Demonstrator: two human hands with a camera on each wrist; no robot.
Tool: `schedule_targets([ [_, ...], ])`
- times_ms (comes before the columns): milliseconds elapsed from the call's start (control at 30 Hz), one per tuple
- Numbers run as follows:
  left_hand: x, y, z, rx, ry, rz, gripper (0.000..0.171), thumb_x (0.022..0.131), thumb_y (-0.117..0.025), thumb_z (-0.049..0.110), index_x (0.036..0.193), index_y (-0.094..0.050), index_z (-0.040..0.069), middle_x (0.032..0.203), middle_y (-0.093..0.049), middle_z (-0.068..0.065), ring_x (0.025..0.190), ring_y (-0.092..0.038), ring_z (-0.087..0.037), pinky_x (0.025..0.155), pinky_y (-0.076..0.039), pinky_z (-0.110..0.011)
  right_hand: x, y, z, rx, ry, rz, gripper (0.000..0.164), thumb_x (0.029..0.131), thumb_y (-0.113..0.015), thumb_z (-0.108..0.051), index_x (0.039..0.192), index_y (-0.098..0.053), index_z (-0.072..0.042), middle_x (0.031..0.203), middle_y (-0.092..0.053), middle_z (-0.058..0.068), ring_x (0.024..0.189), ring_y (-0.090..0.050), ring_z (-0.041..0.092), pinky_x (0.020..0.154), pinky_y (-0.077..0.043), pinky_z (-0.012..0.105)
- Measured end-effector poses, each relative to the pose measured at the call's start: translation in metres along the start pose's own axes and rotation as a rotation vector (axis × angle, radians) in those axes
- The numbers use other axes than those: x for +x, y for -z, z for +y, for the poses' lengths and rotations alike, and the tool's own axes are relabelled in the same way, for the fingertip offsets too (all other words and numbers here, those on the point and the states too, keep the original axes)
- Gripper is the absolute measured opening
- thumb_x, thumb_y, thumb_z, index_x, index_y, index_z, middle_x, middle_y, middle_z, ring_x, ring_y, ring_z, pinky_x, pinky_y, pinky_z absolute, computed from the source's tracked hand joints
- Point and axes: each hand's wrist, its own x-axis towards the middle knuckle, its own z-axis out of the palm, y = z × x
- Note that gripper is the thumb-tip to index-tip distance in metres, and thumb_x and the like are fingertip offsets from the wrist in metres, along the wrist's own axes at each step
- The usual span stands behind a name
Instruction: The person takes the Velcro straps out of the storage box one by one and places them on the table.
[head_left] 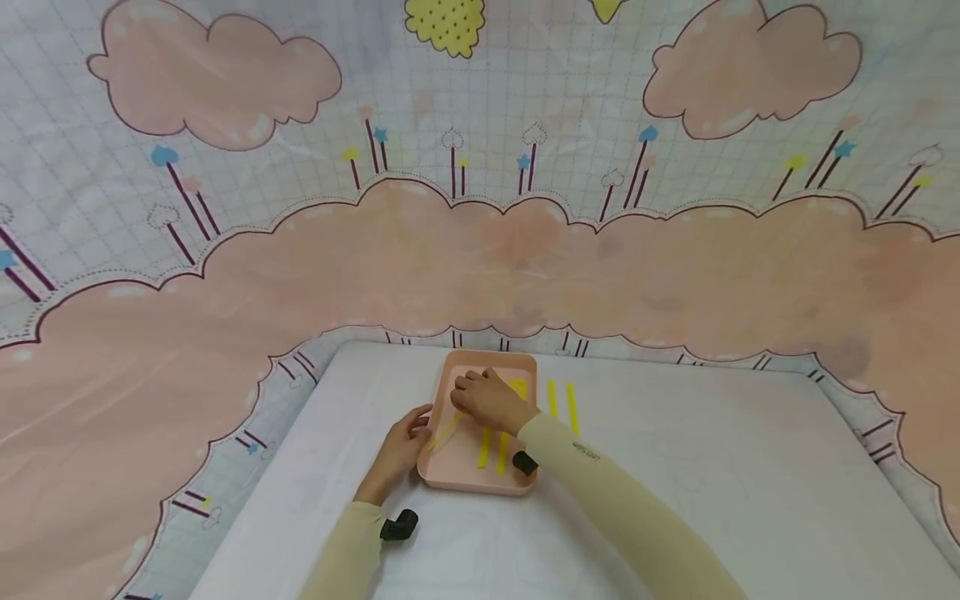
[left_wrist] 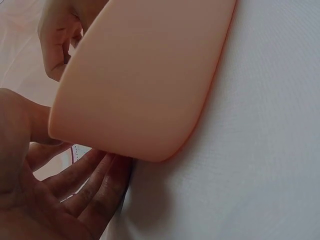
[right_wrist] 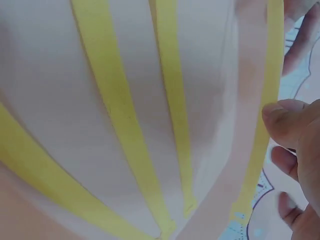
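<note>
Nearest the camera, the left sleeve [head_left: 343, 554] leads up to the left hand [head_left: 401, 448], which holds the near-left edge of the tray [head_left: 459, 477], thumb at the rim and fingers against the outer wall, presumably to steady it. From beside that hand a yellow strip [head_left: 446, 434] slants across to the right hand [head_left: 487, 398], over the tray; its thumb and fingers pinch the strip away from the ends, which seems to keep the thin piece controlled. Under and just right of that hand, more strips [head_left: 483, 450] lie in the tray, spaced apart, perhaps so each stays separate. Beyond the right sleeve [head_left: 630, 496], two others [head_left: 573, 408] lie on the table [head_left: 720, 450].
</note>
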Motion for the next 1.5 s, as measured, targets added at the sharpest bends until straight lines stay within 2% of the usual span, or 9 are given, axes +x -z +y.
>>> schedule_targets([
  [133,0.001,-0.003,-0.003,0.008,0.028,-0.004,0.045,0.097,-0.051,0.004,0.142,-0.049,0.006,0.131,-0.058,-0.026,0.116,-0.061,-0.038,0.096,-0.050,-0.049,-0.002,0.002,0.000,0.038,-0.013,-0.017,0.010,0.100,-0.054,-0.027,0.095,-0.060,-0.020,0.095,-0.060,-0.006,0.093,-0.054,0.013,0.076,-0.040,0.026],
  [300,0.002,-0.004,-0.006,0.001,0.033,-0.003,0.046,0.097,-0.051,0.005,0.143,-0.049,0.008,0.132,-0.059,-0.024,0.115,-0.061,-0.036,0.095,-0.051,-0.049,-0.002,0.010,0.000,0.104,0.003,0.009,0.010,0.102,-0.052,-0.021,0.095,-0.057,-0.016,0.092,-0.061,-0.003,0.091,-0.056,0.015,0.081,-0.048,0.028],
  [433,0.002,-0.003,-0.005,-0.009,0.025,-0.002,0.046,0.096,-0.050,0.003,0.142,-0.050,0.007,0.131,-0.059,-0.025,0.114,-0.062,-0.036,0.093,-0.053,-0.046,-0.003,0.017,0.000,0.141,0.022,0.015,0.001,0.098,-0.059,-0.016,0.097,-0.059,-0.016,0.094,-0.063,-0.002,0.091,-0.058,0.015,0.084,-0.050,0.025],
  [567,0.002,-0.003,-0.003,-0.018,0.033,0.002,0.046,0.096,-0.050,0.003,0.142,-0.050,0.008,0.130,-0.059,-0.025,0.112,-0.062,-0.034,0.090,-0.054,-0.043,-0.004,0.022,-0.001,0.156,0.011,0.004,0.014,0.093,-0.066,-0.012,0.106,-0.063,-0.017,0.104,-0.067,-0.002,0.098,-0.063,0.015,0.090,-0.053,0.025],
  [800,0.002,-0.004,-0.003,-0.008,0.036,0.011,0.046,0.096,-0.051,0.003,0.142,-0.050,0.008,0.130,-0.060,-0.025,0.113,-0.062,-0.034,0.090,-0.053,-0.043,-0.009,0.026,0.002,0.217,-0.064,0.013,0.007,0.096,-0.063,-0.016,0.101,-0.066,-0.018,0.097,-0.063,-0.003,0.087,-0.059,0.012,0.081,-0.053,0.022],
  [1000,0.001,-0.004,-0.004,-0.002,0.038,0.018,0.045,0.095,-0.051,0.004,0.141,-0.051,0.007,0.130,-0.059,-0.026,0.115,-0.061,-0.036,0.094,-0.052,-0.047,-0.015,0.025,0.005,0.432,-0.117,0.064,0.006,0.097,-0.061,-0.014,0.100,-0.066,-0.013,0.094,-0.063,-0.002,0.081,-0.057,0.011,0.078,-0.051,0.023],
  [1200,0.001,-0.004,-0.004,-0.014,0.039,0.010,0.047,0.097,-0.051,0.004,0.143,-0.049,0.009,0.132,-0.058,-0.026,0.116,-0.060,-0.037,0.096,-0.051,-0.048,-0.019,0.029,0.006,0.680,-0.216,0.132,0.008,0.097,-0.061,-0.013,0.102,-0.066,-0.010,0.094,-0.065,0.000,0.084,-0.057,0.012,0.077,-0.049,0.025],
  [1500,-0.001,-0.004,-0.002,-0.010,0.040,0.008,0.047,0.096,-0.050,0.004,0.143,-0.049,0.007,0.131,-0.058,-0.025,0.114,-0.060,-0.036,0.095,-0.051,-0.048,-0.028,0.027,0.009,0.849,-0.326,0.196,0.005,0.096,-0.061,-0.014,0.100,-0.065,-0.014,0.092,-0.065,-0.002,0.083,-0.056,0.011,0.074,-0.048,0.024],
])
